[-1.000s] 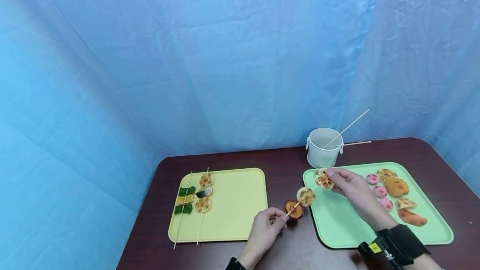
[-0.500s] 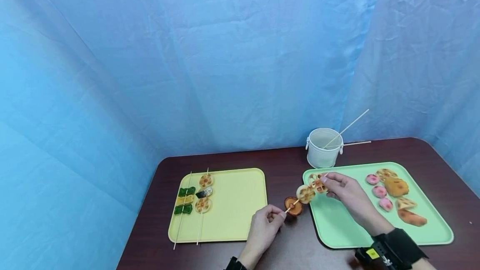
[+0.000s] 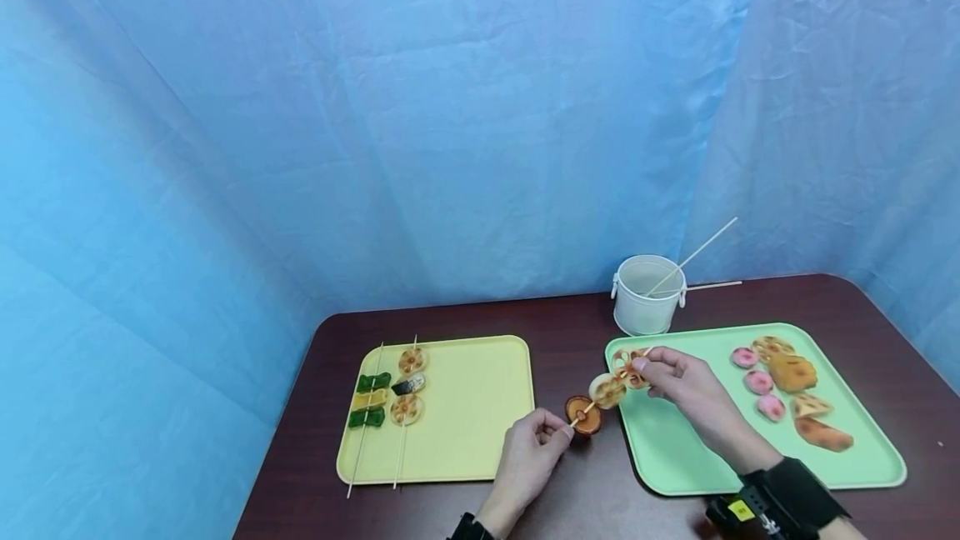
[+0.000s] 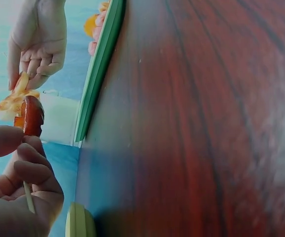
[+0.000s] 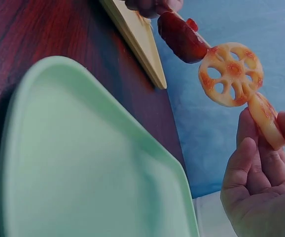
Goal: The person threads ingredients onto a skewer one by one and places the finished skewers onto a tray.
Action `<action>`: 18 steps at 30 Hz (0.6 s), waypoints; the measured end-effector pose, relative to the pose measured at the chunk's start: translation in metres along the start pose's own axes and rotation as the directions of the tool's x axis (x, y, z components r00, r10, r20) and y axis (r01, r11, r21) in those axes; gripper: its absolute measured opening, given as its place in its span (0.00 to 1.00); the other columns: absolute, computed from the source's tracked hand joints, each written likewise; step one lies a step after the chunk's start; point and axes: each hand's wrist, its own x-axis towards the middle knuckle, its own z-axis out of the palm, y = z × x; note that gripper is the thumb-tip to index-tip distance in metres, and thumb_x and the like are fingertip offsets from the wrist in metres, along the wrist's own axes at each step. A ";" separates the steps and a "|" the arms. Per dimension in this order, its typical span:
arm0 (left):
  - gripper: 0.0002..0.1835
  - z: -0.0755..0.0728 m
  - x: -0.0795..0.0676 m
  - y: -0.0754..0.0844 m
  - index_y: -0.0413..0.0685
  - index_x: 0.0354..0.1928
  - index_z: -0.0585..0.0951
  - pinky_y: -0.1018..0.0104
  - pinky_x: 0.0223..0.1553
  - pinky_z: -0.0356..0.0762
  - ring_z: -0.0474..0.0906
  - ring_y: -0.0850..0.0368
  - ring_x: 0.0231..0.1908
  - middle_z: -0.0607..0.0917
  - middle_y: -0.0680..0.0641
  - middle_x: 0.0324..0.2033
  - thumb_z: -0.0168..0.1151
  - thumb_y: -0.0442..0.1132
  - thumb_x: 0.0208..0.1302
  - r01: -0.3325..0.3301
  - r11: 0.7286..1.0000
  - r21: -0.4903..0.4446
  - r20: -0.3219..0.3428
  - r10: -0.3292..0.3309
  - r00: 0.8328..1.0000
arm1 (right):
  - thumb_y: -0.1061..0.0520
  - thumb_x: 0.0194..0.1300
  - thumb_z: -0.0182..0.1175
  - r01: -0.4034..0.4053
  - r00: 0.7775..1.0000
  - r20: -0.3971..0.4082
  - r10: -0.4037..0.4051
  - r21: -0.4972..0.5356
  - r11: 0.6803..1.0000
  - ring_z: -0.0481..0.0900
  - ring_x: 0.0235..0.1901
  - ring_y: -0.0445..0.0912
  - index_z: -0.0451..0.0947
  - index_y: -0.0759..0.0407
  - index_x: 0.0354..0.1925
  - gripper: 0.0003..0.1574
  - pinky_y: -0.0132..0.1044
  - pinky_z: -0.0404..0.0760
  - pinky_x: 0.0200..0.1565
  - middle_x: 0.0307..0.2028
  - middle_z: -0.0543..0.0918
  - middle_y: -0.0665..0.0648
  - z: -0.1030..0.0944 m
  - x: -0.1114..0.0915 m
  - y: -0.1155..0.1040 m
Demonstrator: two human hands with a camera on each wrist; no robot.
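Left of the green tray (image 3: 675, 461), the left hand (image 3: 528, 458) gripped the stick (image 3: 588, 407); over that tray's far-left corner, the right hand (image 3: 693, 394) pinched the outer lotus slice (image 5: 265, 121), which had just slid inward and now seemed threaded.

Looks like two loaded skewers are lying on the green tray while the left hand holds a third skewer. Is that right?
Wrong tray: the two loaded skewers lie on the yellow tray, as the head view shows. The left hand does hold a third skewer.
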 end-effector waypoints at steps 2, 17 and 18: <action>0.06 -0.001 0.000 0.000 0.49 0.28 0.81 0.77 0.19 0.66 0.70 0.70 0.17 0.78 0.59 0.19 0.65 0.42 0.58 -0.004 1.000 0.026 -0.005 0.004 1.000 | 0.39 0.65 0.58 -0.003 1.000 -0.003 0.003 -0.011 1.000 0.77 0.37 0.46 0.73 0.67 0.46 0.32 0.48 0.78 0.45 0.33 0.76 0.54 0.000 0.000 -0.002; 0.06 -0.005 0.005 0.001 0.53 0.25 0.82 0.76 0.21 0.66 0.68 0.70 0.18 0.76 0.61 0.18 0.67 0.42 0.56 -0.096 0.981 0.168 -0.025 0.102 0.994 | 0.40 0.65 0.59 0.019 1.000 0.007 -0.019 -0.010 1.000 0.77 0.37 0.44 0.72 0.69 0.47 0.32 0.49 0.79 0.45 0.36 0.78 0.57 0.002 0.000 -0.010; 0.06 -0.006 0.005 0.002 0.54 0.24 0.82 0.76 0.20 0.65 0.67 0.70 0.17 0.75 0.62 0.17 0.68 0.43 0.56 -0.109 0.973 0.205 -0.026 0.116 0.993 | 0.40 0.65 0.59 0.028 1.000 0.007 -0.028 -0.016 0.999 0.77 0.37 0.44 0.72 0.68 0.46 0.31 0.49 0.79 0.45 0.36 0.78 0.57 0.003 0.000 -0.010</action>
